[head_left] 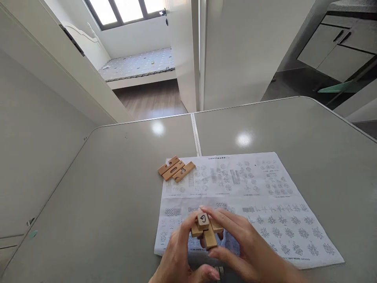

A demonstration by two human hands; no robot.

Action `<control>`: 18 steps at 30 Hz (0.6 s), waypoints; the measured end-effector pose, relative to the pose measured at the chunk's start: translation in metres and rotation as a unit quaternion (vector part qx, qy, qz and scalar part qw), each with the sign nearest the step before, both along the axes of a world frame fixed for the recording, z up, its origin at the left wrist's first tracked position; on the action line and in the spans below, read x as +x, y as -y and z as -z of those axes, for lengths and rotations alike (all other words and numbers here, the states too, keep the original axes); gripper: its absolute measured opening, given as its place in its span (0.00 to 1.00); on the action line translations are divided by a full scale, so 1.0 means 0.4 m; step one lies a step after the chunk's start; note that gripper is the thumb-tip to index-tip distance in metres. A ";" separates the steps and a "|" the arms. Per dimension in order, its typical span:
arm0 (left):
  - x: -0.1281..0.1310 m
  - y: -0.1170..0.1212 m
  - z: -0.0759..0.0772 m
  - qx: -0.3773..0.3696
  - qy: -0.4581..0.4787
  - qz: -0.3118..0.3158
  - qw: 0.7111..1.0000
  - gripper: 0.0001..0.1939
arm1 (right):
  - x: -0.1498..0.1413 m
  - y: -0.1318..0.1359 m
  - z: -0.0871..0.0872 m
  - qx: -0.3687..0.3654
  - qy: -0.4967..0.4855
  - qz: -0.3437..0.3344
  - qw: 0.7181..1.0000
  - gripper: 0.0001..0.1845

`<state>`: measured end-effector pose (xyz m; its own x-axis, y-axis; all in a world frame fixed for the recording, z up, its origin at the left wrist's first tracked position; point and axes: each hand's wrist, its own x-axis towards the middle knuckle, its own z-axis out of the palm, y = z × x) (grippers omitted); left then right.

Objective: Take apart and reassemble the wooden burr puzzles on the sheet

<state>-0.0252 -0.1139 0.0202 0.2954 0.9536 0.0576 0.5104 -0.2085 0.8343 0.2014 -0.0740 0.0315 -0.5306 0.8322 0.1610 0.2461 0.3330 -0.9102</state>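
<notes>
Both hands hold a small cluster of interlocked wooden puzzle bars just above the near edge of a printed instruction sheet. My left hand grips the cluster from the left, fingers curled round it. From the right, my right hand pinches it, fingertips on the top bar, which bears a handwritten mark. Three loose wooden bars with numbers lie side by side on the sheet's far left corner, well away from both hands.
A grey table with a centre seam carries everything. Beyond its far edge are a white partition wall, a wooden floor and a mattress under a window. Dark cabinets stand at the far right.
</notes>
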 end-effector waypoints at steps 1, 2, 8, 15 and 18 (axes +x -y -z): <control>-0.003 0.002 -0.005 0.008 0.013 0.003 1.000 0.45 | 0.002 -0.003 -0.011 -0.025 -0.007 -0.012 1.000 0.34; -0.005 0.002 -0.012 0.016 0.024 0.005 1.000 0.42 | 0.004 -0.005 -0.021 -0.048 -0.017 -0.014 0.999 0.33; 0.018 -0.005 -0.069 -0.003 0.045 -0.041 0.998 0.22 | -0.008 0.002 -0.048 -0.241 -0.090 0.026 0.966 0.33; 0.032 0.006 -0.111 -0.034 0.039 -0.075 0.996 0.25 | -0.031 -0.001 -0.078 -0.388 -0.177 -0.002 0.905 0.35; 0.040 0.008 -0.120 -0.043 0.059 -0.070 0.995 0.25 | -0.033 -0.002 -0.094 -0.399 -0.183 -0.002 0.899 0.36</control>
<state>-0.0091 -0.1169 0.0680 0.1549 0.9879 0.0011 0.4275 -0.0680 0.9015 0.1881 -0.0731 0.0692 -0.5667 0.7584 -0.3220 -0.1177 -0.4613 -0.8794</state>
